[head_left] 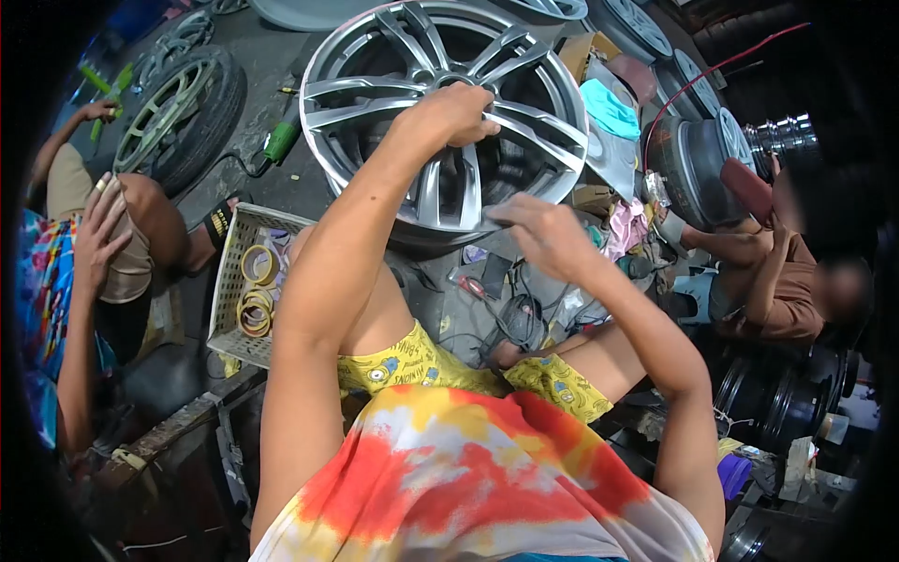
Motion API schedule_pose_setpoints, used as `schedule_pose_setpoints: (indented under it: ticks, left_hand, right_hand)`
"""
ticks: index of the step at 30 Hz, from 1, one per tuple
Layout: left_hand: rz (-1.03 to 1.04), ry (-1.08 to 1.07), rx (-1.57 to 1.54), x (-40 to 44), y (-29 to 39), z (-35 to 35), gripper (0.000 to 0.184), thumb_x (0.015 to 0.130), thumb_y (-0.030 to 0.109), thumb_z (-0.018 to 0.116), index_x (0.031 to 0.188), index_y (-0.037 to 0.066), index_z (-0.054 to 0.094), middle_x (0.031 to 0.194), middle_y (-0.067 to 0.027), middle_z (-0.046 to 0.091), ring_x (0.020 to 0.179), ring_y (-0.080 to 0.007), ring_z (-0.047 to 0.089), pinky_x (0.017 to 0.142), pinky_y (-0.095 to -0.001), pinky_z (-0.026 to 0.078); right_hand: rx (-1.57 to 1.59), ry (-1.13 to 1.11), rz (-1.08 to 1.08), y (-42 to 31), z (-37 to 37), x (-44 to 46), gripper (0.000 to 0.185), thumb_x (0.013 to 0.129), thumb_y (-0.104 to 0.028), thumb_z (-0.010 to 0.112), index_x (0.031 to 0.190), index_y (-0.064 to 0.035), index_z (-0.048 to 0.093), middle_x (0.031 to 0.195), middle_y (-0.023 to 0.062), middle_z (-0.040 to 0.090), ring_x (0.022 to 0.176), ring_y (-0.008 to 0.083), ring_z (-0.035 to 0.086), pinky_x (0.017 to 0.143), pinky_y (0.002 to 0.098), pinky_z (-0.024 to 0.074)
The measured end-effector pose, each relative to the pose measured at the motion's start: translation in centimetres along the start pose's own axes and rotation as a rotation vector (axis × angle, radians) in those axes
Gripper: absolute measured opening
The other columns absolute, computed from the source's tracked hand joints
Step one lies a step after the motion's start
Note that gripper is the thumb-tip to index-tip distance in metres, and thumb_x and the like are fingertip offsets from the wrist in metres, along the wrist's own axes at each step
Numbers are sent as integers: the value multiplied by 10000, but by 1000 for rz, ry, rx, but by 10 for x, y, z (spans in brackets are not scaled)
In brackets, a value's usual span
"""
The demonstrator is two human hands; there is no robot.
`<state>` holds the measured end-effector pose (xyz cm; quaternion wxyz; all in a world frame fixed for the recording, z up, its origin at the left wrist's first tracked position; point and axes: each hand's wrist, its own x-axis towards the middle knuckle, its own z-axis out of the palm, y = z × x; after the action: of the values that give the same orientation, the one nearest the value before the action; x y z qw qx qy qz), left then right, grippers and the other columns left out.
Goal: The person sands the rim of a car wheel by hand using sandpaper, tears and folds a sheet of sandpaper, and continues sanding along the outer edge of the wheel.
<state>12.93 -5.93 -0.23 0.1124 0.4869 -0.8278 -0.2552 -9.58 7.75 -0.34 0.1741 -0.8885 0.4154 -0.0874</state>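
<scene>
A large silver alloy wheel rim (pixel 323 117) with paired spokes lies in front of me, its face turned up. My left hand (pixel 454 114) rests at the hub with its fingers curled round the centre, gripping the rim there. Over the lower right edge of the rim is my right hand (pixel 548 234), its fingers bent together around something small and greyish that is blurred. Whatever it holds is too smeared to name. A spoke end lies just beside those fingertips.
A pale basket (pixel 228 281) with tape rolls (pixel 258 265) stands at the left. One person sits at the left beside a tyre (pixel 220 117), another at the right near more wheels (pixel 688 173). A green power tool (pixel 279 140) and cables lie on the floor.
</scene>
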Motion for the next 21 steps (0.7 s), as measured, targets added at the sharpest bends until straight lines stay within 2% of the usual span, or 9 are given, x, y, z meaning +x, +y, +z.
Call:
schedule_pose_setpoints:
  ticks: [2,4,5,6,8,11,14,15,21]
  left_hand:
    - [4,-8,-19,-1,4,2,413,960,349,691,1224,32,689,1217,-232,701,1184,-403,650,999,-491,529]
    - [4,-10,0,0,5,0,412,955,355,697,1209,31,696,1208,-233,703,1177,-402,654,993,-489,532]
    - [-23,-19,7,2,3,1,415,955,362,697,1209,35,698,1214,-228,702,1174,-400,656,992,-491,532]
    - [-22,-23,5,4,1,5,415,955,362,697,1209,35,698,1214,-228,702,1174,-400,656,992,-491,532]
    - [10,-25,27,7,0,3,425,960,367,690,1228,38,691,1227,-223,699,1183,-401,652,999,-497,529]
    - [-21,-70,-32,4,8,1,433,964,374,684,1237,38,689,1240,-225,693,1200,-400,643,1009,-501,525]
    - [3,-77,23,13,4,11,434,965,377,684,1234,38,693,1225,-229,700,1191,-402,649,1008,-494,527]
    - [52,5,3,17,-6,21,418,938,386,712,1168,37,713,1034,-256,733,1031,-422,693,913,-487,532]
    - [86,37,-15,21,-7,23,449,939,393,712,1191,22,700,1076,-244,731,1053,-425,688,920,-481,533]
  right_hand:
    - [0,25,-3,25,-4,-8,311,847,-33,622,1143,-3,710,1038,171,655,974,401,652,878,495,529]
    - [-396,150,34,43,-8,-12,277,863,-82,633,1118,-23,724,1033,132,667,1040,346,652,938,508,496]
    - [-388,71,78,30,-4,-12,288,872,-61,618,1142,-28,716,1086,135,669,1100,339,636,1038,492,465]
    - [-387,68,81,8,8,-16,288,872,-61,618,1142,-28,716,1086,135,669,1100,339,636,1038,492,465]
    - [-145,238,-64,-28,27,-15,329,866,-49,621,1182,-34,710,1149,154,677,1133,338,636,1117,475,437]
    - [-220,201,4,-13,22,-17,352,852,-39,626,1195,-22,706,1193,159,681,1178,326,633,1171,483,400]
    - [-388,278,94,1,35,-15,360,837,-31,626,1189,-8,698,1208,152,678,1200,314,631,1166,497,400]
    - [-350,288,51,-11,45,-19,350,849,-47,607,1184,2,696,1231,153,670,1205,316,629,1167,505,397]
    - [-332,297,80,-28,55,-15,419,856,-62,567,1257,19,654,1235,165,651,1232,335,603,1167,498,395]
